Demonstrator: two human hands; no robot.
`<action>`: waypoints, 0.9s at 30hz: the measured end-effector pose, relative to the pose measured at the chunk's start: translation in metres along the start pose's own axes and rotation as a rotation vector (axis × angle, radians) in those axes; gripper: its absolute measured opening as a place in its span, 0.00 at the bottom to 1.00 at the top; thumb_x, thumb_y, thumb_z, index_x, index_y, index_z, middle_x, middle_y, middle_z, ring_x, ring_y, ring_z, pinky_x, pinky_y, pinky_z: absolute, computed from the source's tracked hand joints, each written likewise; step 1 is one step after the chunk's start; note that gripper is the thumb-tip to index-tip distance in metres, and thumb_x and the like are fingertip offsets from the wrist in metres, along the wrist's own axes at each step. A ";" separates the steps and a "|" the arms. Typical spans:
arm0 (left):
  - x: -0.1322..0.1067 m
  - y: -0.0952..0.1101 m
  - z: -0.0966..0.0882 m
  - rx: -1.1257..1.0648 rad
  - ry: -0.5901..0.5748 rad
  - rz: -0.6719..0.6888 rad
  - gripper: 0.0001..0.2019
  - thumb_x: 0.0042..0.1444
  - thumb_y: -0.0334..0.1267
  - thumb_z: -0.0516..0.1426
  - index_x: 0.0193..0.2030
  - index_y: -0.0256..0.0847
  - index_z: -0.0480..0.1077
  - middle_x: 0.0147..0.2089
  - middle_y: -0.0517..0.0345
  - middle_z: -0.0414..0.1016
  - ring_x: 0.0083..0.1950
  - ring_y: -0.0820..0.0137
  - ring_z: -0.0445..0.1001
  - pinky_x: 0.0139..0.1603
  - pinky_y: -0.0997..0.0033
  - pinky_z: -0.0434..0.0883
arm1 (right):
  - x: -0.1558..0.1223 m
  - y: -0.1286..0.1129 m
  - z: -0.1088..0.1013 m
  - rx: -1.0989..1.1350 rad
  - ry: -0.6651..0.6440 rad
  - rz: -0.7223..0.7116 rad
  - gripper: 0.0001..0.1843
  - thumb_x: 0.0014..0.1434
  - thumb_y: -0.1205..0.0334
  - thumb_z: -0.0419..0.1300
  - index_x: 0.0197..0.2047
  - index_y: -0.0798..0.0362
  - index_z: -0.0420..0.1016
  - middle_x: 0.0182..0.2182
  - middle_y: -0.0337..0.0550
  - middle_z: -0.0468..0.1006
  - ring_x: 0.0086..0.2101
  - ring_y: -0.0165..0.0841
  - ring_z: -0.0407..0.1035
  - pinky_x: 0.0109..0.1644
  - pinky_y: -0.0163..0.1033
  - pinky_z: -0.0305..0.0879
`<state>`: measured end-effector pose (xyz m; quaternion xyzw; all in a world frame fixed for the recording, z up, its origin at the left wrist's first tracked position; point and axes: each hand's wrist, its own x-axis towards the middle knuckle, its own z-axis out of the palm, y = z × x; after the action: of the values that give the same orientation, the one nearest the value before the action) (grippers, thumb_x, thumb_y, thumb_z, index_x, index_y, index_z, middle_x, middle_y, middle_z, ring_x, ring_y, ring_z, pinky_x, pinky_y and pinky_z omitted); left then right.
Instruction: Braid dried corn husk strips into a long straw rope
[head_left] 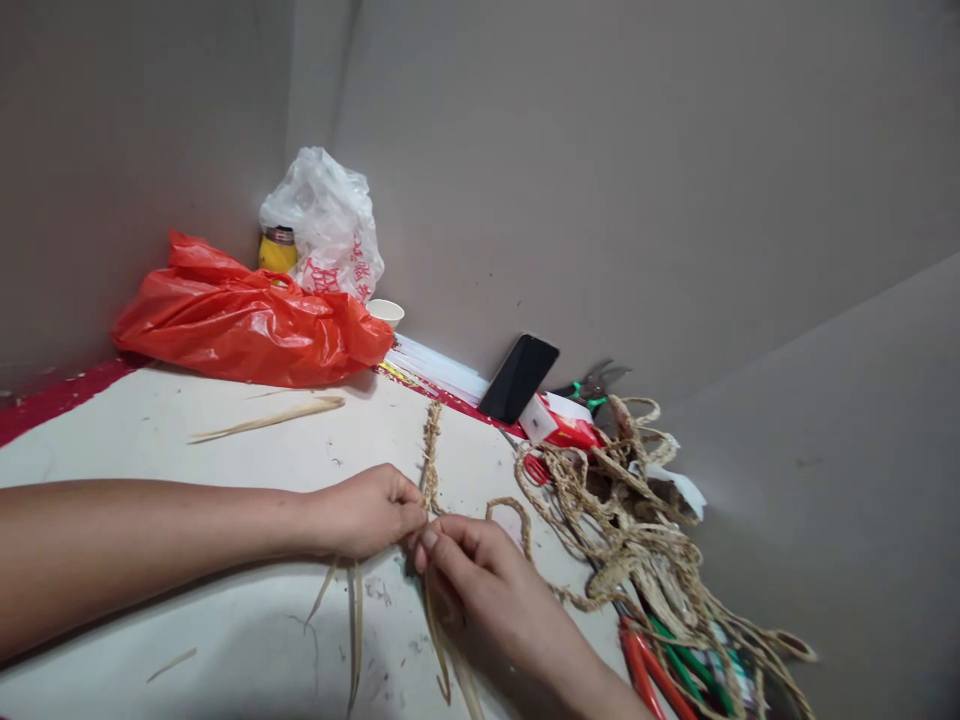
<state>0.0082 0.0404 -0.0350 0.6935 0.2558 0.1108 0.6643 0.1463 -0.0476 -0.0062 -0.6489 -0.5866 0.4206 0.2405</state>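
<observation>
Partly hidden, braid (430, 450) at left hand (367, 512)

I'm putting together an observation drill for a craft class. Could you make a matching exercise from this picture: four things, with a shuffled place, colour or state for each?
Things
1. Smartphone
2. Straight braid
3. Jar
4. Looping braided cord

Place, colour or state
A. Yellow, partly hidden by the red plastic bag
B. Lower end at the fingers of the left hand and right hand
C. In a heap at the right
D. Tilted, with its screen dark

Right pairs: 1-D, 2-B, 3-A, 4-C
</observation>
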 end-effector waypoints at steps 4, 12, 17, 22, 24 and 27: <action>-0.004 0.002 0.004 -0.085 0.019 -0.005 0.13 0.50 0.39 0.49 0.18 0.37 0.63 0.18 0.64 0.63 0.21 0.77 0.58 0.24 0.76 0.55 | -0.002 0.006 0.019 -0.134 0.092 -0.033 0.20 0.64 0.58 0.44 0.24 0.55 0.67 0.16 0.38 0.67 0.20 0.27 0.59 0.25 0.32 0.52; -0.008 0.004 0.005 -0.119 0.068 -0.080 0.09 0.47 0.39 0.54 0.23 0.35 0.67 0.20 0.64 0.64 0.23 0.78 0.56 0.24 0.77 0.53 | -0.032 -0.012 0.013 -0.377 -0.066 -0.065 0.16 0.59 0.59 0.51 0.21 0.52 0.65 0.17 0.38 0.67 0.19 0.28 0.56 0.22 0.34 0.48; -0.010 0.008 0.001 -0.215 0.028 -0.108 0.10 0.50 0.41 0.54 0.26 0.36 0.67 0.15 0.69 0.56 0.17 0.80 0.48 0.19 0.76 0.46 | -0.038 -0.026 -0.024 -0.167 -0.084 -0.088 0.19 0.55 0.53 0.57 0.18 0.53 0.67 0.16 0.37 0.65 0.20 0.28 0.57 0.22 0.33 0.49; -0.011 0.014 -0.002 -0.294 -0.086 -0.078 0.10 0.52 0.42 0.53 0.28 0.37 0.66 0.13 0.71 0.52 0.14 0.80 0.43 0.17 0.75 0.42 | 0.000 -0.006 -0.021 0.095 0.115 -0.079 0.18 0.60 0.49 0.52 0.31 0.55 0.71 0.24 0.41 0.72 0.25 0.30 0.63 0.29 0.34 0.57; -0.011 0.014 -0.002 -0.296 -0.105 -0.059 0.10 0.53 0.40 0.53 0.26 0.37 0.65 0.14 0.70 0.53 0.15 0.81 0.44 0.18 0.76 0.44 | 0.009 0.003 -0.014 0.286 -0.061 0.003 0.21 0.61 0.46 0.49 0.32 0.55 0.70 0.21 0.37 0.69 0.19 0.26 0.59 0.23 0.32 0.54; -0.009 0.010 -0.002 -0.223 -0.062 -0.058 0.10 0.53 0.39 0.53 0.25 0.36 0.65 0.15 0.69 0.55 0.18 0.80 0.48 0.21 0.78 0.49 | 0.013 0.011 -0.010 0.364 -0.123 0.064 0.23 0.58 0.44 0.52 0.29 0.56 0.70 0.15 0.29 0.56 0.15 0.22 0.45 0.17 0.30 0.41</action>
<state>0.0013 0.0379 -0.0229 0.6108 0.2410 0.0977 0.7479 0.1603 -0.0353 -0.0136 -0.5859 -0.4936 0.5662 0.3040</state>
